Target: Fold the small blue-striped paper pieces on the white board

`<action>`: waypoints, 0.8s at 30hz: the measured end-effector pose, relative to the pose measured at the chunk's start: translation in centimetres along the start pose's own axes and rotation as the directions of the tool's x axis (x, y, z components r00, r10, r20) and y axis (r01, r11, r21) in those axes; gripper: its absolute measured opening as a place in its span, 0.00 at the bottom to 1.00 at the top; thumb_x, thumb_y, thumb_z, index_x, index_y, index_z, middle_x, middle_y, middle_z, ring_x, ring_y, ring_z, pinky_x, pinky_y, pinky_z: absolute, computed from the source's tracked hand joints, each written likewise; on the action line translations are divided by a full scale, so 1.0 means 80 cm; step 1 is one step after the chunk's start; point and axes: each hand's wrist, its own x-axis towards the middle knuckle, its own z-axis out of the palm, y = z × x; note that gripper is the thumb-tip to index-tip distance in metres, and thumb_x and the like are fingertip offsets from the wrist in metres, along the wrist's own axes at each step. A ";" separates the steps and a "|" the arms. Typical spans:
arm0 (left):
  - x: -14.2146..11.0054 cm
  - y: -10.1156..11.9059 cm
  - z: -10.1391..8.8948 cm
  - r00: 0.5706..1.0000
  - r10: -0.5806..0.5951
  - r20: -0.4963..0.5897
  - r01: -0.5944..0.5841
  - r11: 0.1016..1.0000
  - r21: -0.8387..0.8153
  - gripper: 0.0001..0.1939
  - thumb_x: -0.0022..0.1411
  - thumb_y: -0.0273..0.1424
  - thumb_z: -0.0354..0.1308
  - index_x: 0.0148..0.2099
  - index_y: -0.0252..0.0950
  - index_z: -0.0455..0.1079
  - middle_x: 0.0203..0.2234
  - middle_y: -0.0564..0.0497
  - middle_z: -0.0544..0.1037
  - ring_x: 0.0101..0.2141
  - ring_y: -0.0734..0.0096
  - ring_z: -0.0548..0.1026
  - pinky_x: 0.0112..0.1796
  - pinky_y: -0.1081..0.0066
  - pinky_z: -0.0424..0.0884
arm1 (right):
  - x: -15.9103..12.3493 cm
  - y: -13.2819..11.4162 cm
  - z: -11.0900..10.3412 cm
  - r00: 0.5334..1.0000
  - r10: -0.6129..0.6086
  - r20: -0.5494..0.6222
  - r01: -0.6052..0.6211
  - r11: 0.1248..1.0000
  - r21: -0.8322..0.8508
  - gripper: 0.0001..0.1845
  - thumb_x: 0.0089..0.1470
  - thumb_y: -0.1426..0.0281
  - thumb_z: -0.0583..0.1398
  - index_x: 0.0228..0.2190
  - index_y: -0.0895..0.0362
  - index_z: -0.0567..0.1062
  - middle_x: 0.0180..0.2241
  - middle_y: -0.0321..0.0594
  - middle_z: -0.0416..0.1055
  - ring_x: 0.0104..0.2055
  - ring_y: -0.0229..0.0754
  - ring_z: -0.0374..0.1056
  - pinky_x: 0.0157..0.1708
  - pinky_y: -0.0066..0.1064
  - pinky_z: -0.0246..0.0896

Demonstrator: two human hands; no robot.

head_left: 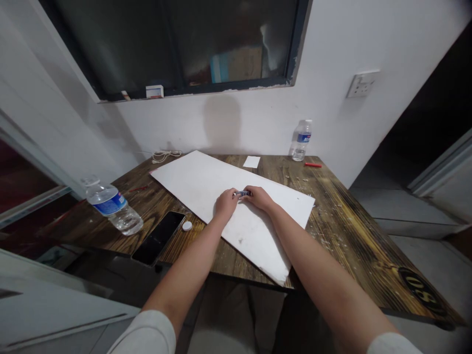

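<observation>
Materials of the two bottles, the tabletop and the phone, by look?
Bottles: clear, glossy, likely thin plastic; see-through walls with highlights.
Tabletop: wood or wood-look laminate, dark brown; streaky grain shows.
Phone: probably glass front, smooth black; faint sheen, body material unclear.

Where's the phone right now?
In the head view, the phone lies at the table's near edge, left of the white board, between the larger-looking water bottle and the white cap.
</observation>
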 end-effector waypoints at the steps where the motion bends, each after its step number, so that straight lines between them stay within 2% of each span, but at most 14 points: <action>1: 0.000 0.000 0.000 1.000 -0.005 0.006 0.005 1.000 -0.004 0.09 0.63 0.35 0.55 0.41 0.41 0.75 0.36 0.48 0.79 0.35 0.65 0.73 0.33 0.70 0.61 | 0.000 -0.001 0.000 1.000 0.005 0.002 -0.005 1.000 0.011 0.09 0.51 0.63 0.65 0.33 0.55 0.76 0.29 0.37 0.73 0.31 0.40 0.64 0.31 0.29 0.52; 9: 0.000 -0.001 0.003 0.999 -0.003 0.033 0.000 0.997 0.077 0.10 0.60 0.35 0.59 0.44 0.41 0.74 0.36 0.48 0.79 0.36 0.64 0.73 0.34 0.69 0.61 | -0.002 -0.004 -0.002 0.999 0.009 -0.032 -0.010 0.998 -0.054 0.12 0.51 0.62 0.66 0.36 0.55 0.78 0.36 0.41 0.70 0.34 0.41 0.64 0.34 0.30 0.54; 13: 0.000 -0.003 0.004 0.999 0.017 0.033 -0.019 0.998 0.060 0.11 0.61 0.37 0.59 0.45 0.41 0.74 0.38 0.48 0.78 0.38 0.64 0.73 0.36 0.69 0.61 | -0.001 -0.002 -0.001 1.000 0.023 0.005 -0.023 0.999 0.022 0.11 0.51 0.61 0.65 0.33 0.55 0.78 0.30 0.38 0.71 0.32 0.40 0.63 0.31 0.29 0.52; 17: 0.000 -0.006 0.006 0.999 0.030 0.024 -0.032 0.996 0.086 0.09 0.61 0.37 0.58 0.42 0.42 0.75 0.38 0.47 0.77 0.38 0.64 0.73 0.35 0.69 0.61 | 0.000 0.000 -0.001 0.999 0.040 0.009 -0.041 0.991 0.124 0.12 0.50 0.58 0.64 0.29 0.55 0.79 0.25 0.35 0.71 0.29 0.38 0.62 0.30 0.29 0.51; 21: 0.000 -0.004 0.006 1.000 0.001 0.027 -0.004 0.995 0.103 0.09 0.62 0.38 0.56 0.40 0.42 0.74 0.37 0.49 0.76 0.36 0.66 0.73 0.34 0.70 0.61 | -0.002 -0.005 -0.002 0.997 0.066 -0.038 -0.056 0.976 0.212 0.17 0.50 0.54 0.62 0.29 0.56 0.79 0.23 0.35 0.70 0.27 0.37 0.61 0.29 0.29 0.52; 24: 0.001 -0.003 0.005 1.000 -0.017 0.026 0.014 0.995 0.096 0.08 0.62 0.38 0.56 0.38 0.42 0.74 0.35 0.50 0.76 0.35 0.67 0.72 0.33 0.70 0.61 | -0.003 -0.008 -0.005 0.987 0.096 -0.126 -0.061 0.965 0.257 0.21 0.50 0.51 0.60 0.29 0.56 0.78 0.21 0.34 0.67 0.25 0.37 0.59 0.28 0.30 0.51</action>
